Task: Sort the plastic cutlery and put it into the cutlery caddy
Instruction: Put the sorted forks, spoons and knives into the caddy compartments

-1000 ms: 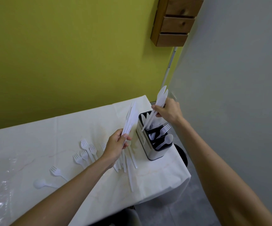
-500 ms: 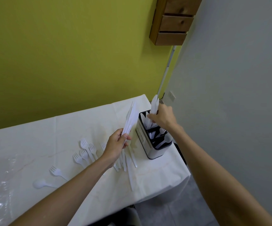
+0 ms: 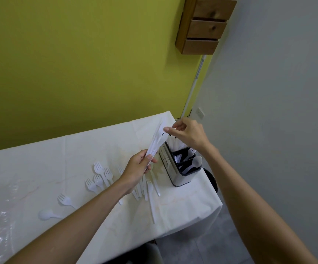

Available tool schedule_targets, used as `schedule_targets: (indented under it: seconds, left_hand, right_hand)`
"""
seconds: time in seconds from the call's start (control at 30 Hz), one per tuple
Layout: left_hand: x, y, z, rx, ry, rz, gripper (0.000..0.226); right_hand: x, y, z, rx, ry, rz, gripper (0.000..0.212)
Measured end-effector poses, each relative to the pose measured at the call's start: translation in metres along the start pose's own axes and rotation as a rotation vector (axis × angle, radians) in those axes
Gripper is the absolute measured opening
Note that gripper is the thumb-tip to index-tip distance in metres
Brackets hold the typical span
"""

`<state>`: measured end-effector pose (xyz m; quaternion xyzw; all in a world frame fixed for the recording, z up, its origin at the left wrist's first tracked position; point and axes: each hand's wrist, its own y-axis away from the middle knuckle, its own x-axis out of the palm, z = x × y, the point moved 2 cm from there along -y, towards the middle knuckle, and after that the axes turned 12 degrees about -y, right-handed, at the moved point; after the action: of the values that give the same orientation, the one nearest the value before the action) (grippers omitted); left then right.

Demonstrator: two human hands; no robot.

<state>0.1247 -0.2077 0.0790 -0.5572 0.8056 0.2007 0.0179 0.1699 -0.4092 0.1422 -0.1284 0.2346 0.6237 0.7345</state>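
The left hand (image 3: 137, 168) grips a bunch of white knives (image 3: 157, 140) by their lower ends, fingers and thumb curled round them. The bunch slants up and to the right from that hand.

The right hand (image 3: 187, 135) is at the top of the bunch, its forefinger touching the knife tips and the other fingers loosely bent. Whether it pinches a knife cannot be told.

The caddy (image 3: 179, 180) stands on the table (image 3: 78, 149) directly under the right hand and just right of the left hand. It already holds cutlery, with a spoon (image 3: 196, 161) in its nearest compartment.

Loose forks (image 3: 99, 176) lie just left of the left hand. More white pieces (image 3: 150, 189) lie beneath that hand and its wrist. A lone spoon (image 3: 44, 214) lies well to the left, beside the left forearm.
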Motion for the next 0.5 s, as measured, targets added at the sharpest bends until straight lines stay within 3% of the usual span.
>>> schedule_targets:
  seconds: [0.1, 0.13, 0.27, 0.5]
  left_hand:
    - [0.006, -0.002, -0.009, 0.041, -0.039, 0.052, 0.023]
    - [0.008, -0.003, -0.012, 0.053, -0.04, 0.06, 0.023]
    - [0.008, -0.008, -0.022, 0.101, -0.003, 0.053, 0.023]
    - [0.013, -0.012, -0.033, 0.127, 0.01, 0.13, 0.019]
  right_hand:
    - [0.009, 0.005, 0.002, 0.085, -0.172, 0.198, 0.074]
    - [0.009, 0.007, 0.002, 0.098, -0.236, 0.22, 0.07]
    - [0.001, 0.014, 0.005, 0.138, -0.547, 0.227, 0.021]
    - [-0.025, 0.012, 0.011, 0.121, -0.634, 0.181, 0.013]
